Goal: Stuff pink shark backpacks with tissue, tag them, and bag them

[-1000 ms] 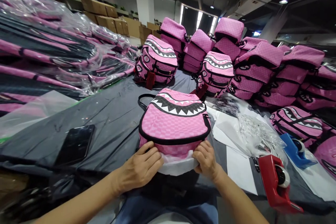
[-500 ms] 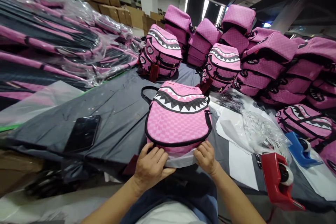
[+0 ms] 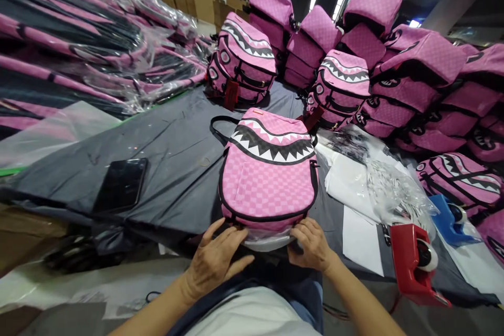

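A pink checkered backpack (image 3: 275, 184) with a black-and-white shark-teeth band lies in front of me on the dark-covered table. Pale translucent plastic (image 3: 268, 241) sticks out below its near edge. My left hand (image 3: 216, 257) rests at the near left corner, its fingers stretched onto the edge and the thumb apart. At the near right corner, my right hand (image 3: 311, 244) has its fingers curled over the plastic's edge, thumb underneath. The backpack's black strap (image 3: 220, 128) loops out at the upper left.
A phone (image 3: 121, 185) lies to the left. Red (image 3: 415, 268) and blue (image 3: 452, 220) tape dispensers stand at right, near white paper (image 3: 361, 241) and plastic bags (image 3: 394, 189). Two upright backpacks (image 3: 246, 60) and stacked pink bags (image 3: 413, 63) line the back. Plastic-wrapped goods (image 3: 79, 37) fill the left.
My left hand has loosened, its fingers now straighter and its thumb further from the plastic. The backpack's front looks smoother. The camera view has tipped down slightly.
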